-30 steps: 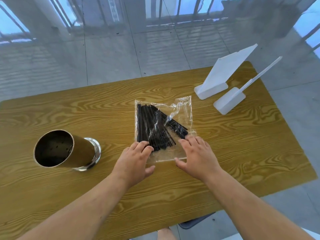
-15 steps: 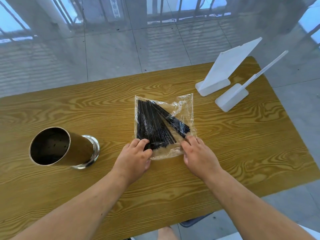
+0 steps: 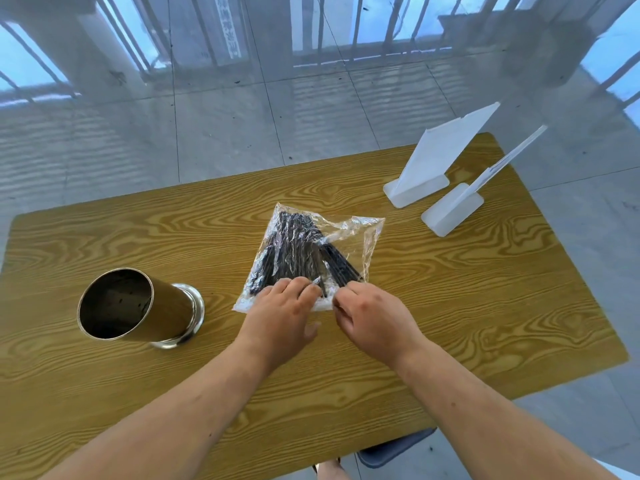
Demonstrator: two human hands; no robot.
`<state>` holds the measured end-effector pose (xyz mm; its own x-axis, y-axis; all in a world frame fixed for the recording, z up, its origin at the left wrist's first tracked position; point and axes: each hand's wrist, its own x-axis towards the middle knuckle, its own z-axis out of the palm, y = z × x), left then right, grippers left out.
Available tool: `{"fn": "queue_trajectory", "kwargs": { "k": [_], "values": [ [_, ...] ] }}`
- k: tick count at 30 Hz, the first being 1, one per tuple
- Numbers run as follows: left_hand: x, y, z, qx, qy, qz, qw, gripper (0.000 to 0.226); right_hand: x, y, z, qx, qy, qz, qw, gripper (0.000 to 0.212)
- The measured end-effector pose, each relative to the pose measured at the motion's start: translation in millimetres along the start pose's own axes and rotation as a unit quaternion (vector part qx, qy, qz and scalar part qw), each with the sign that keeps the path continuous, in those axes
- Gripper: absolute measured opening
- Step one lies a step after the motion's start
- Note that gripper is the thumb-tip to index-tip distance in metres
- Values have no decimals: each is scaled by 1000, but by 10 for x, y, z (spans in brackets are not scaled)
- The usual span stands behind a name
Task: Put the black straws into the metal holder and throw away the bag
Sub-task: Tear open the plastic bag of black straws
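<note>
A clear plastic bag (image 3: 360, 233) lies in the middle of the wooden table (image 3: 485, 306), with a bundle of black straws (image 3: 294, 251) inside it. My left hand (image 3: 280, 317) and my right hand (image 3: 374, 317) both pinch the bag's near edge, fingers curled on the plastic. The near edge looks slightly lifted and the bag is skewed, its far end pointing up and left. The metal holder (image 3: 138, 306), a shiny cylinder on a round base, stands at the left with its open mouth toward me; its inside looks dark and empty.
Two white plastic sign stands (image 3: 436, 161) (image 3: 460, 206) sit at the table's far right corner. A tiled floor and railings lie beyond the far edge. A grey stool seat (image 3: 394, 448) shows below the near edge.
My hands went from lying flat on the bag's near end to pinching its edge. The bag has rotated, its near corner shifting left, and the straws inside have shifted with it.
</note>
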<state>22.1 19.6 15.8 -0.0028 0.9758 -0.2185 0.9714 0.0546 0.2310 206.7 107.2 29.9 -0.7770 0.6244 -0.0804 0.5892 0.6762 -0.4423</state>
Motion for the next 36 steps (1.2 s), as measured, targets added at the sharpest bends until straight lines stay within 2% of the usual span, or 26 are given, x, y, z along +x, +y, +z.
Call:
{"fn": "queue_trajectory", "kwargs": {
  "k": [2,4,7,12,16,18,21,23,26,31,34,36],
  "values": [
    [45,5,-114,-11,46,11,999,28,41,-77,-60,16,27,-20,999,14],
    [78,-22,-239,-21,79,2,997,11,87,-121,-145,27,44,-33,998,14],
    [122,-98,-392,-50,111,-20,992,12,146,-91,-277,32,77,-22,996,11],
    [134,-181,-699,-127,178,-27,976,9,185,20,-434,88,81,90,989,37],
    [147,-205,-994,-168,219,-22,961,9,260,-1,-575,93,83,117,985,41],
    [134,-222,-1123,-192,225,-34,955,11,327,-60,-677,91,79,117,986,34],
    [92,-276,-1312,-215,220,-67,949,9,403,-186,-862,149,95,110,978,23],
    [47,-310,-1448,-210,236,-92,944,21,437,-296,-997,217,110,123,962,15],
    [-43,-354,-1610,-172,277,-109,939,42,486,-482,-1177,269,112,127,948,22],
    [-242,-376,-1796,-93,287,-44,953,39,560,-813,-1459,319,116,96,936,22],
    [-339,-342,-1873,-68,243,-47,967,79,623,-980,-1586,324,124,76,935,21],
    [-382,-308,-1927,-77,248,-76,963,102,668,-1102,-1665,333,129,61,932,22]
  ]
}}
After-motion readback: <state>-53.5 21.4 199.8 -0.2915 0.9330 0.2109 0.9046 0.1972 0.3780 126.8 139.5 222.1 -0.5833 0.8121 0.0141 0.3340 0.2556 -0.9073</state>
